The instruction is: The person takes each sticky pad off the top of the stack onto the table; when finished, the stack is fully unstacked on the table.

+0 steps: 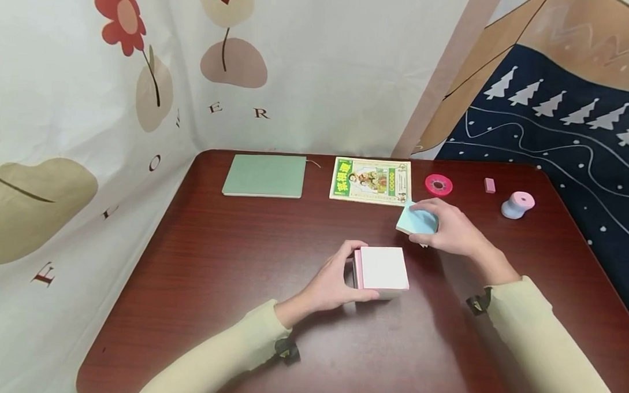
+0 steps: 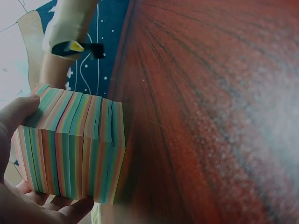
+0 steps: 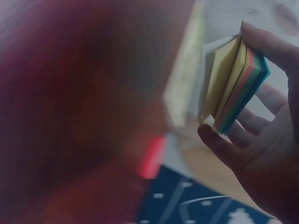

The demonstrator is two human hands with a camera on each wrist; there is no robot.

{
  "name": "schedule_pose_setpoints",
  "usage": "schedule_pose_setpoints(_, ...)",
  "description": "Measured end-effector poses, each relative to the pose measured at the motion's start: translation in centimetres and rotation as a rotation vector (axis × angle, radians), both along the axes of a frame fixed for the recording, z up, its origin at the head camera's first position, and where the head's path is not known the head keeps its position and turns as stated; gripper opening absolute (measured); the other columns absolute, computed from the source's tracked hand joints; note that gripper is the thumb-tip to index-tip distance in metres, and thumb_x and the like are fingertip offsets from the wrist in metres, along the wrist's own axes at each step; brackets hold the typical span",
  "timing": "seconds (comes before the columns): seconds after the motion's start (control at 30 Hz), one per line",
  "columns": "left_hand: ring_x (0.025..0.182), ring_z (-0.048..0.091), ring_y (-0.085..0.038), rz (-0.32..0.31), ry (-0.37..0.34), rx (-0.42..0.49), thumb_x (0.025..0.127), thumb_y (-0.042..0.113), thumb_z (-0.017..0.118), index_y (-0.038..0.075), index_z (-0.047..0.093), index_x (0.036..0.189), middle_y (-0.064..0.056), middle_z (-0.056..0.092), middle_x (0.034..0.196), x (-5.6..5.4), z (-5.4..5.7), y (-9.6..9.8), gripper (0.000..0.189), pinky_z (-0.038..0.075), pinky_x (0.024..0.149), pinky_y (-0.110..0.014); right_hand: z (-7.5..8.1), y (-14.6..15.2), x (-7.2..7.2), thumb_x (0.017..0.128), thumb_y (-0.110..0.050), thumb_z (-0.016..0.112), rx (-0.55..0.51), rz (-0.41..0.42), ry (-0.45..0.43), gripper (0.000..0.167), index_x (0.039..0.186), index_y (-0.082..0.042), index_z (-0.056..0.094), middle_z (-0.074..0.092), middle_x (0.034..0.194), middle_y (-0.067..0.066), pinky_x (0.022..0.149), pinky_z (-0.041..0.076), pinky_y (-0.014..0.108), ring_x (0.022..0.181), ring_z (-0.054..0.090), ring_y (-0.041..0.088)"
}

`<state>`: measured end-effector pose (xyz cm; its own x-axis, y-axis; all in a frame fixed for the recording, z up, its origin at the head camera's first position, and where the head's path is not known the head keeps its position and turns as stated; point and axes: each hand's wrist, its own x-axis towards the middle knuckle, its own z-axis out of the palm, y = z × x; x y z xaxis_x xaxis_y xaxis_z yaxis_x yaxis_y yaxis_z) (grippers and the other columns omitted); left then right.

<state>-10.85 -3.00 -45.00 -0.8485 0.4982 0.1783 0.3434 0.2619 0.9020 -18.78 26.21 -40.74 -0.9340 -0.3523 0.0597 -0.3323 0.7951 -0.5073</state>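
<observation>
My left hand (image 1: 333,278) grips a thick block of stacked sticky notes (image 1: 383,268), thumb on the near side and fingers on the far side. White shows on the block's top, and its sides carry coloured stripes in the left wrist view. A smaller sticky note pad (image 1: 417,220) with a light blue face is pinched in my right hand (image 1: 451,229), to the right of and beyond the block. Seen from the right wrist, this pad (image 3: 243,86) has yellow, pink, green and blue layers, with the yellow sheets fanned slightly apart.
Along the back of the dark red table (image 1: 226,338) lie a green notebook (image 1: 265,176) and a yellow-green illustrated card (image 1: 371,181). Farther right are a pink ring-shaped roll (image 1: 438,184), a small pink eraser-like block (image 1: 489,185) and a pink-and-blue spool (image 1: 517,205). Printed curtains (image 1: 319,63) stand behind.
</observation>
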Motion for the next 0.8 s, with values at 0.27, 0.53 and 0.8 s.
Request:
schedule_pose_setpoints(0.27,0.114,0.056,-0.017,-0.011,-0.008,0.002,0.068,0.025,0.091,0.021,0.041,0.135,0.005,0.055,0.126,0.0,-0.1,0.1,0.084,0.045,0.099,-0.041,-3.5,0.7,-0.5,0.075,-0.034,0.083,0.126,-0.019,-0.093,0.068,0.133,-0.009,0.059,0.049,0.135,0.018,0.093,0.045,0.059,0.117,0.046,0.035)
schedule_pose_setpoints(0.53,0.115,0.055,-0.016,-0.015,0.000,0.000,0.067,0.025,0.091,0.019,0.040,0.135,0.005,0.055,0.125,-0.2,0.0,0.0,0.085,0.043,0.101,-0.036,-3.2,0.7,-0.3,0.077,-0.036,0.081,0.181,-0.018,-0.156,0.074,0.141,-0.013,0.051,0.040,0.143,0.018,0.091,0.046,0.060,0.123,0.038,0.036)
schedule_pose_setpoints(0.8,0.112,0.056,-0.017,-0.009,0.005,0.002,0.068,0.026,0.091,0.021,0.041,0.135,0.003,0.056,0.124,-0.1,0.1,0.0,0.084,0.045,0.099,-0.042,-1.2,0.2,0.7,0.082,-0.040,0.077,0.174,0.047,-0.065,0.071,0.141,-0.010,0.052,0.040,0.145,0.016,0.089,0.048,0.059,0.125,0.039,0.035)
